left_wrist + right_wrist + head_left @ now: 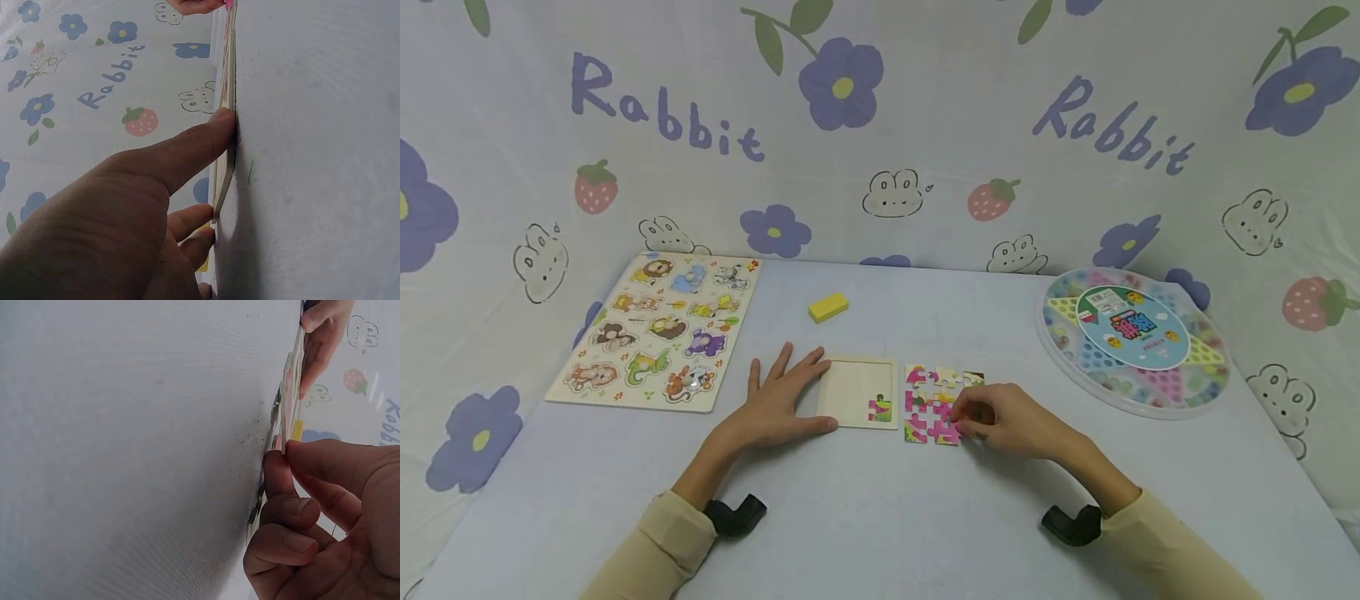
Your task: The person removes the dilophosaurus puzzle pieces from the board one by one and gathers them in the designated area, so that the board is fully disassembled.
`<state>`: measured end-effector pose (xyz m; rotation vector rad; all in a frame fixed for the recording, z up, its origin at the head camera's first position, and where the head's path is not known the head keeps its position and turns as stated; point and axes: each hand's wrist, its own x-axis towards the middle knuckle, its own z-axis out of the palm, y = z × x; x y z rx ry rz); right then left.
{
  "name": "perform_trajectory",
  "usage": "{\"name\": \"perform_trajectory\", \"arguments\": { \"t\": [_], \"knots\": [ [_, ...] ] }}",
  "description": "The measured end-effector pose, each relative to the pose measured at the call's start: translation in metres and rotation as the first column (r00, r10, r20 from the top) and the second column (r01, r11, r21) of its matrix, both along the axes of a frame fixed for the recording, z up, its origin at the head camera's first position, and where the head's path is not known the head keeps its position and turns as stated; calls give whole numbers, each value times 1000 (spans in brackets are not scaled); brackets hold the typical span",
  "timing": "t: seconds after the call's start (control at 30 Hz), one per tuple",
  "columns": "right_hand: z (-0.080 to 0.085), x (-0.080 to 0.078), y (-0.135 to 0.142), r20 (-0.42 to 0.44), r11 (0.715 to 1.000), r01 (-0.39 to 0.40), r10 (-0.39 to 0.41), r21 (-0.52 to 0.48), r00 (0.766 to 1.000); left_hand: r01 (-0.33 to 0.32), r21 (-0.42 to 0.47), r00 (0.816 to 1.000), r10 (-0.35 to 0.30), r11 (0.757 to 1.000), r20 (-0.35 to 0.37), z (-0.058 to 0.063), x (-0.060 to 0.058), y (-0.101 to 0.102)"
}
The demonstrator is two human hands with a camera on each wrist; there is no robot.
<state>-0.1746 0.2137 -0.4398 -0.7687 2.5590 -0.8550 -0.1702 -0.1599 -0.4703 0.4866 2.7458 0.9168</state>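
Observation:
My left hand (778,404) lies with fingers spread at the left side of a small square wooden puzzle tray (850,392). Its thumb (206,139) touches the tray's near edge and its index fingertip is at the far left corner. One pink-and-green puzzle piece (881,409) sits in the tray's near right corner. Just right of the tray, several loose pink, yellow and green pieces (916,402) are laid in rows. Over their right side, my right hand (1011,419) pinches a thin puzzle piece (284,419) between thumb and index finger, its other fingers curled.
A yellow block (828,307) lies behind the tray. At the back left is a wooden animal puzzle board (658,337), and at the back right a round board game in clear packaging (1135,340). A patterned cloth (895,125) hangs behind the table.

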Motion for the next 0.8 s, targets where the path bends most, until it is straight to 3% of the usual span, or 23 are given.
{"name": "perform_trajectory", "arguments": {
  "t": [0.57, 0.8],
  "knots": [
    [1, -1, -2, -14, 1000, 1, -1, 7, 1000, -2, -11, 1000, 2, 1000, 5, -2, -2, -1],
    [7, -5, -20, -36, 1000, -11, 10, -13, 999, -1, -13, 1000, 1, 1000, 4, -3, -3, -1]
  ]
}}
